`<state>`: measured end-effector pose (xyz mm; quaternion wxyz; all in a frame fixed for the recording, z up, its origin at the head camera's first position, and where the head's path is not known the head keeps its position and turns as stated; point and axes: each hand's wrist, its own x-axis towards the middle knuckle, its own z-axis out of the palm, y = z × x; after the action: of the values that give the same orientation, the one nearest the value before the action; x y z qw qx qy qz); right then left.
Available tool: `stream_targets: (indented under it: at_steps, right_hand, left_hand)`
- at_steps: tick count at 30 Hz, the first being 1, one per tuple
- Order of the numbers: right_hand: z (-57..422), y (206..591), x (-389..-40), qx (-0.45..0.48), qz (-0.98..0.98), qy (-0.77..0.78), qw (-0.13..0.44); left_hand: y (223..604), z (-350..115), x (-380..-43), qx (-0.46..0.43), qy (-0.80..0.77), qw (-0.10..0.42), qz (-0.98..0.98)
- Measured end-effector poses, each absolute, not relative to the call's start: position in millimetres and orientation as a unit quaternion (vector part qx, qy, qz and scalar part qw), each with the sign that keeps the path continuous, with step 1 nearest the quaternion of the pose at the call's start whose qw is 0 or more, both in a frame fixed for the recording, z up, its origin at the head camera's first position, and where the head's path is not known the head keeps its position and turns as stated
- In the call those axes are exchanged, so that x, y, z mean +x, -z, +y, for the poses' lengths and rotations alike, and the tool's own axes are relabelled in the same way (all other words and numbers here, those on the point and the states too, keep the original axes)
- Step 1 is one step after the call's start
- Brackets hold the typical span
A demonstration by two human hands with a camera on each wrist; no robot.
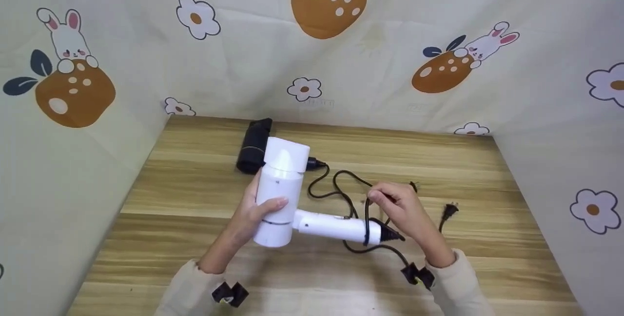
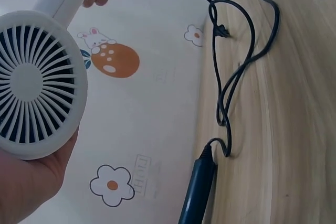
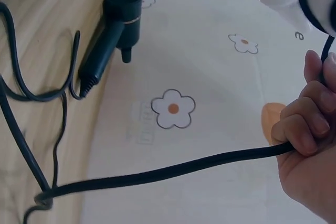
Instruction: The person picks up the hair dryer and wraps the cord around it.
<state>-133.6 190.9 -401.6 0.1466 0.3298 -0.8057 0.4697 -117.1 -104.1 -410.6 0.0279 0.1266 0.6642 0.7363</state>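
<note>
A white hair dryer (image 1: 282,191) is held above the table by my left hand (image 1: 247,216), which grips its barrel with the thumb across the near side. Its handle (image 1: 331,226) points right, and the slatted round end (image 2: 27,82) shows in the left wrist view. My right hand (image 1: 402,208) grips the black cord (image 3: 173,171) with curled fingers, beside the handle's end. Part of this cord loops round the handle near its black strain relief (image 1: 390,233). In the right wrist view, the cord stretches from the fist (image 3: 310,124) down to the table.
Behind the white dryer, a black hair dryer (image 1: 254,148) lies on the wooden table (image 1: 195,184), its own cord (image 1: 319,194) trailing right. One plug (image 1: 451,209) lies at the right; another (image 1: 414,187) is partly hidden behind my right hand. Patterned cloth (image 1: 243,62) encloses the table's back and sides.
</note>
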Motion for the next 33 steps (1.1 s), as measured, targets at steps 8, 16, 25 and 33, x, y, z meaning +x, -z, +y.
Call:
stream_targets:
  at_steps: [8, 16, 25, 33]
  right_hand:
    - [184, 414, -137, 0.286, -0.778, -0.553, 0.077]
    - [173, 430, -127, 0.167, -0.853, -0.489, 0.075]
    - [167, 432, -114, 0.224, -0.915, -0.325, 0.082]
    - [171, 425, -104, 0.277, -0.920, -0.236, 0.145]
  left_hand:
    - [413, -98, -115, 0.092, -0.781, 0.020, 0.618]
    - [411, -92, -121, 0.040, -0.789, -0.042, 0.611]
    - [415, -86, -127, -0.019, -0.775, -0.073, 0.628]
    - [417, -84, -130, -0.019, -0.762, -0.069, 0.643]
